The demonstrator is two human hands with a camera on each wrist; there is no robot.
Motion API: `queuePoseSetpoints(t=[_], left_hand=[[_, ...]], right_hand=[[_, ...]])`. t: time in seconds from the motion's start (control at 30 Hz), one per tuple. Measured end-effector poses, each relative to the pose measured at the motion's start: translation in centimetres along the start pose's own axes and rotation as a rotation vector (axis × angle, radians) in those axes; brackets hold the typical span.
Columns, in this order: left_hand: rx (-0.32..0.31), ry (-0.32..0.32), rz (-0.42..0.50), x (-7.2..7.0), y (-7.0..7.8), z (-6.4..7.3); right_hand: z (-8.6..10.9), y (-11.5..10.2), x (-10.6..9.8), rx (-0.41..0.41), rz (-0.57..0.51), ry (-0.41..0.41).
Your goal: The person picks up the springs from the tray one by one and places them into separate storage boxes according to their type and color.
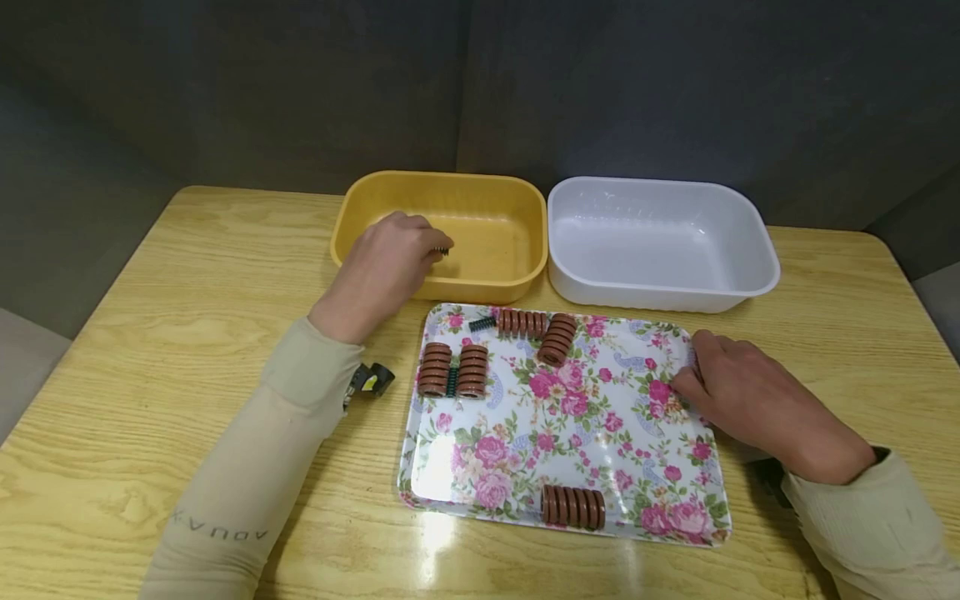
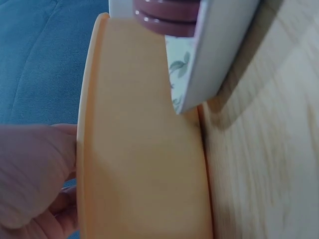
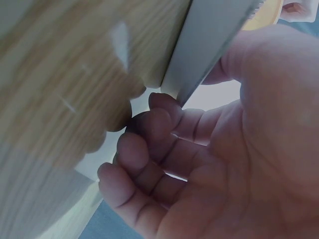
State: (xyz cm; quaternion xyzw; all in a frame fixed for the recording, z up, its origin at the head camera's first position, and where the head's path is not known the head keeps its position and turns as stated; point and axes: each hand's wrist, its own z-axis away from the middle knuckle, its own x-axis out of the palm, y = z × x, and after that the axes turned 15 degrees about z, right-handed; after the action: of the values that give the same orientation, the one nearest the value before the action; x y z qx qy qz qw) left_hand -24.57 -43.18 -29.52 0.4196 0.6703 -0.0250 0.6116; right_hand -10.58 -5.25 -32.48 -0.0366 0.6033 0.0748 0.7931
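Observation:
My left hand (image 1: 386, 262) is over the yellow bin (image 1: 480, 292), pinching a small dark coil spring (image 1: 442, 250) between thumb and fingers. In the left wrist view the bin's wall hides the fingertips and the spring. On the right, my right hand (image 1: 750, 400) grips the edge of a flowered tray (image 1: 600, 442), thumb on top. The right wrist view shows its curled fingers (image 3: 133, 149) at the tray's underside. On the tray lie several thick brown coil springs (image 1: 572, 507) and two thin dark green springs (image 1: 482, 323), one of them (image 1: 452, 381) between two brown ones.
A white bin (image 1: 660, 296) stands right of the yellow one, behind the tray. The wooden table (image 1: 187, 333) ends at a dark partition (image 1: 300, 92). A black strap piece (image 1: 375, 380) shows by the left wrist.

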Motion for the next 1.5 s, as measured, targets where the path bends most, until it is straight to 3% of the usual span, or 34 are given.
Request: queuePoseSetpoints(t=[0.47, 0.97, 1.5], left_hand=[[0.002, -0.026, 0.041, 0.03, -0.23, -0.15], [-0.039, -0.043, 0.008, 0.0, -0.14, -0.23], [-0.001, -0.012, -0.006, -0.17, 0.42, -0.11]], right_hand=[[0.04, 0.1, -0.06, 0.003, 0.0, -0.009], [0.04, 0.13, -0.08, 0.009, -0.011, -0.014], [-0.12, 0.21, 0.04, 0.003, 0.0, -0.011]])
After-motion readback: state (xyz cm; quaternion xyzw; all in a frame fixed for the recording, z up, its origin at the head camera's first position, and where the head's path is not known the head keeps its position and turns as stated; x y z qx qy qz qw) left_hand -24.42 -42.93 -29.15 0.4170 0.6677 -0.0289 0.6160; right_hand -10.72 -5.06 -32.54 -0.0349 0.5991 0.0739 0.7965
